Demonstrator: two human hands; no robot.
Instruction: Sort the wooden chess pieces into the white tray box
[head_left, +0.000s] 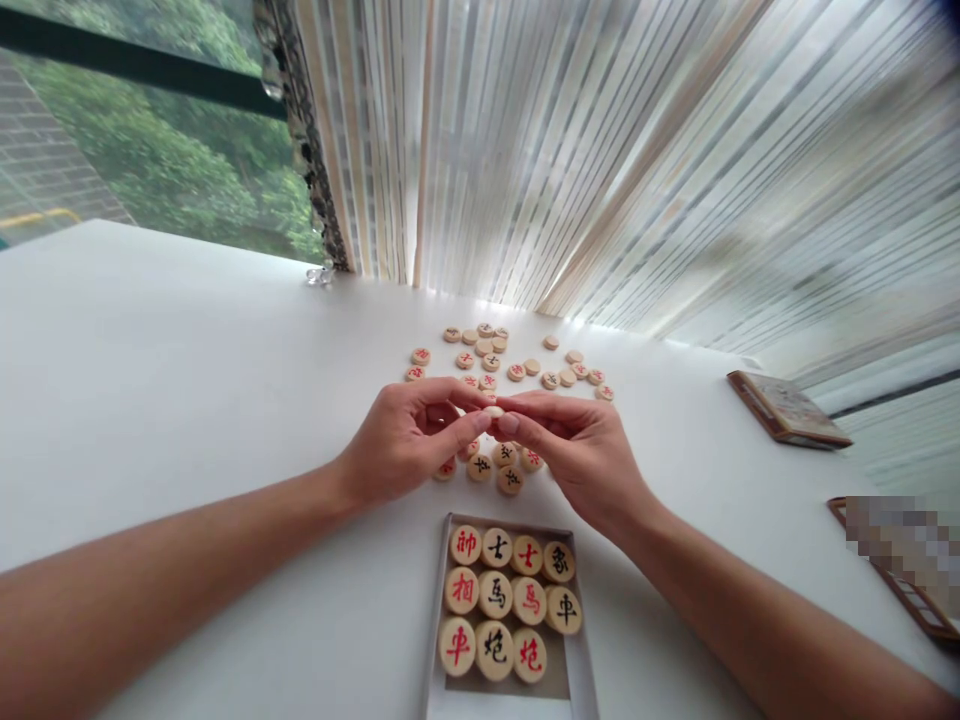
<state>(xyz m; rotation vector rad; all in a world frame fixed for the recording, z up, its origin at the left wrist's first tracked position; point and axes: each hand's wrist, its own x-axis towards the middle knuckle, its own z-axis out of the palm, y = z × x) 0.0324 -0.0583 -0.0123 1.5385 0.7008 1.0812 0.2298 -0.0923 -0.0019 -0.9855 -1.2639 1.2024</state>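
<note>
My left hand (409, 435) and my right hand (574, 445) meet above the white table (187, 400), fingertips pinched together on one small round wooden chess piece (493, 411). Below them, near the table's front edge, stands an open shallow box (581, 670) holding several round wooden pieces (495, 595) with red or black characters, laid in rows. A few loose pieces (504, 468) lie just under my hands. A scattered group of several more pieces (517, 365) lies beyond my hands.
A flat brown box lid or board (787, 410) lies at the right. Another framed object (900, 570), partly blurred, sits at the right edge. A striped curtain (600, 160) hangs behind the table, with a window at the back left.
</note>
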